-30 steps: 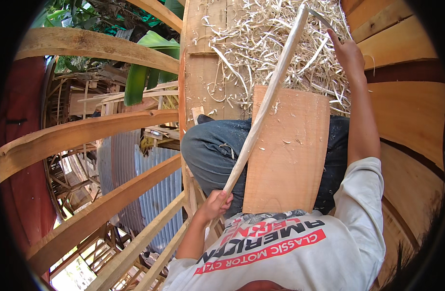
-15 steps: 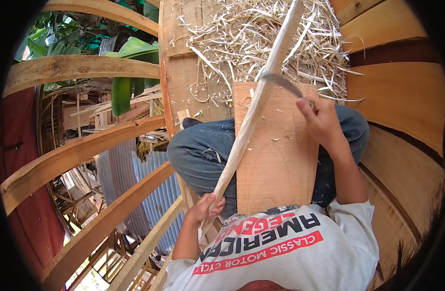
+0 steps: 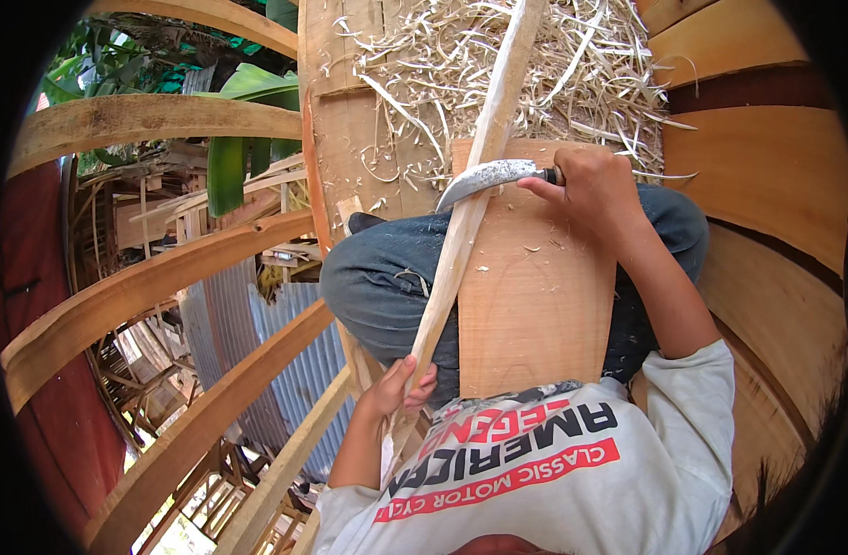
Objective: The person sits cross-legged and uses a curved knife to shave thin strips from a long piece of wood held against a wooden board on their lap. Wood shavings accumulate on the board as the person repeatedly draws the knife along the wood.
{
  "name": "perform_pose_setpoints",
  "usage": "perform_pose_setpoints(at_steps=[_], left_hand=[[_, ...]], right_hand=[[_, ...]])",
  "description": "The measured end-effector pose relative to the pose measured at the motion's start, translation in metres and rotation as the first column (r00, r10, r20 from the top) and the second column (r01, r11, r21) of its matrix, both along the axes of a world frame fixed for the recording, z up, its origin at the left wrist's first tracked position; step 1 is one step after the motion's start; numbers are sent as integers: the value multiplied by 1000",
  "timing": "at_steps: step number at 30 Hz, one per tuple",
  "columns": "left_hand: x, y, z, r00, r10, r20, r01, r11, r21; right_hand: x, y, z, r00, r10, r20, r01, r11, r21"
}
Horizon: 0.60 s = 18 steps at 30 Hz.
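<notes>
A long pale wooden pole [image 3: 458, 245] slants from beside my hip up over the board on my lap and past the top of the view. Near its lower end, my left hand [image 3: 402, 387] is closed around it. My right hand [image 3: 595, 190] grips the dark handle of a curved knife [image 3: 493, 178]. The knife's broad, spotted blade lies across the pole just above its middle, tip toward the left. Under the pole, a flat wooden board [image 3: 535, 296] rests on my lap, with a few small chips on it.
Curly wood shavings [image 3: 572, 74] are heaped on the plank floor [image 3: 350, 129] ahead of my crossed legs [image 3: 378, 287]. Curved wooden ribs [image 3: 165, 264] form an open side at the left, with corrugated metal sheets [image 3: 285, 361] beyond. Wooden planking [image 3: 757, 176] rises at the right.
The knife blade has turned so its broad side shows, and it sits lower along the pole. My right hand has shifted slightly up and left. The pole's upper part has swung left.
</notes>
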<state>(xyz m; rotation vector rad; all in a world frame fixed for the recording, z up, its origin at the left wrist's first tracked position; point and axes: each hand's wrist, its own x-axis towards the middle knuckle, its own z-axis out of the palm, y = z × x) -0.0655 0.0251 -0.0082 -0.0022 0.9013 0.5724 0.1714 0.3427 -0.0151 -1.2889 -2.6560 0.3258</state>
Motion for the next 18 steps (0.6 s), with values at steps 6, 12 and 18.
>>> perform_pose_setpoints(at_steps=[6, 12, 18], left_hand=[[3, -5, -9, 992, 77, 96, -78, 997, 7], [9, -5, -9, 987, 133, 91, -137, 990, 29], [12, -10, -11, 975, 188, 118, -190, 982, 9]], right_hand=[[-15, 22, -15, 999, -31, 13, 29, 994, 106], [-35, 29, -14, 999, -29, 20, 26, 994, 109], [-54, 62, -23, 974, -226, 24, 224, 973, 52]])
